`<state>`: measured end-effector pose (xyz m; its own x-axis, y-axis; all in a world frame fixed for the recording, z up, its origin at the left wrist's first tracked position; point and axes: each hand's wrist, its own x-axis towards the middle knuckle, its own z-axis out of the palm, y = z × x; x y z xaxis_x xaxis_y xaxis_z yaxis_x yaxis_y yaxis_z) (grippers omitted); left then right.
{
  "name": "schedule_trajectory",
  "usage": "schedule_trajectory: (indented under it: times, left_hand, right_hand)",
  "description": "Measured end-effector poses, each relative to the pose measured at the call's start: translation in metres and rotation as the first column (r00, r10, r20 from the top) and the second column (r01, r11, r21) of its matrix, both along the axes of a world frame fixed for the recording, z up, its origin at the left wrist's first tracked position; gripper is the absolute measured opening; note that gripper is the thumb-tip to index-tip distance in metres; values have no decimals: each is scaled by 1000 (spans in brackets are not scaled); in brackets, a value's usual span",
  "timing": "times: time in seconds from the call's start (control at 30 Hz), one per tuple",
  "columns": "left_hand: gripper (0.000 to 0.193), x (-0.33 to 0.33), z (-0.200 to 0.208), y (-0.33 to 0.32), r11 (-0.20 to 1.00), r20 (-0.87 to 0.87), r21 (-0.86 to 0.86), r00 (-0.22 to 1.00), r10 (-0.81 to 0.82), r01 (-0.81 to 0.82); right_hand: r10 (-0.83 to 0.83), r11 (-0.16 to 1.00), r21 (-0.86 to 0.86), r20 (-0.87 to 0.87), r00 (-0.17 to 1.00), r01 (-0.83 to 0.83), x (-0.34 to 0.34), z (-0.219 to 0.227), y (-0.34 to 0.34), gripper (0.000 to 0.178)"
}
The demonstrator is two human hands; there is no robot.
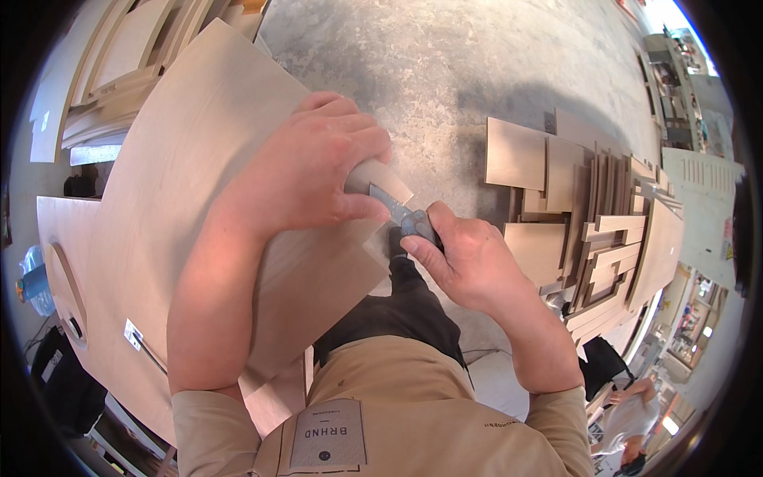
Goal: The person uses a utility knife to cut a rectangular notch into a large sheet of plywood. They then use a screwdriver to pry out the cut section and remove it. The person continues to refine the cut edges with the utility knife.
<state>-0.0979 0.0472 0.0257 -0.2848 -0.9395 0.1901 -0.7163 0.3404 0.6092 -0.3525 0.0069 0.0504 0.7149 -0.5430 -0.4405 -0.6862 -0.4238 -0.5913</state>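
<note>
My left hand (pixel 318 163) is closed over a light wooden piece (pixel 381 176), fingers on its far side and thumb on its near side. Only the end of this piece shows past my fingers; the rest is hidden under my hand. My right hand (pixel 469 254) grips a grey-handled utility knife (pixel 417 225). Its metal blade (pixel 388 203) points left and lies against the end of the piece, close to my left thumb. Beneath my left arm is a large light wooden panel (pixel 214 103), and another flat board face (pixel 318 278) shows below my wrist.
Stacked boards and wood strips (pixel 556 183) stand on the right. More panels (pixel 119 56) lean at the far left. A concrete floor (pixel 413 71) lies ahead. Another person (pixel 632 417) is at the lower right. A blue bottle-like object (pixel 33 285) stands at the left edge.
</note>
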Motion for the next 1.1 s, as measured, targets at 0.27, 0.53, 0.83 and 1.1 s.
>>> schedule_trajectory:
  times: [0.27,0.53,0.83,1.1]
  left_hand:
    - [41,0,-3,-1,1000,-30,-18,1000,-1,1]
    - [36,-4,-3,-3,1000,-25,-10,1000,12,-12]
    - [34,-6,-9,-5,993,-95,-62,991,97,-103]
    - [37,-27,-6,-2,984,191,-84,967,169,-155]
  right_hand:
    - [6,1000,-16,-7,1000,-6,1,0,-1,43]
    - [-46,998,-36,-18,999,46,-2,1,-4,40]
    - [-584,811,196,210,784,552,-30,-28,-23,40]
    - [-640,760,215,412,648,614,-37,-71,12,15]
